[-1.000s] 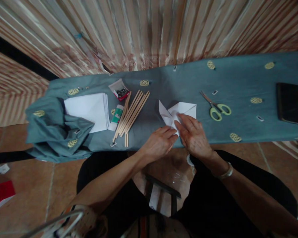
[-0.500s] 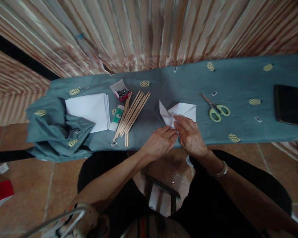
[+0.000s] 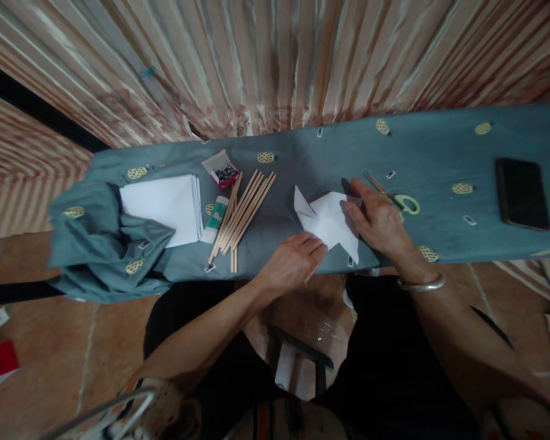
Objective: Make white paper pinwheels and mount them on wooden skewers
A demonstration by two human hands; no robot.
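Note:
A white folded paper [image 3: 327,220] with pointed flaps lies on the blue-grey cloth [image 3: 440,159] near its front edge. My left hand [image 3: 293,263] rests at the cloth's edge, its fingers stretched out with the tips touching the paper's lower left edge. My right hand [image 3: 382,223] lies to the right of the paper, fingers stretched onto the paper's right corner. It covers part of the green-handled scissors [image 3: 407,205]; one blade and one handle loop show past the hand. Neither hand grips anything that I can see.
Left of the paper lie a bundle of wooden sticks [image 3: 242,211], a glue stick [image 3: 216,215], a small open box of pins [image 3: 223,171] and a stack of white sheets [image 3: 162,205]. A black phone [image 3: 522,194] lies far right. A striped curtain hangs behind.
My right hand has left the paper's near corner and moved right and away, onto the paper's right corner and the scissors. The paper now lies flatter and uncovered. My left hand barely moved.

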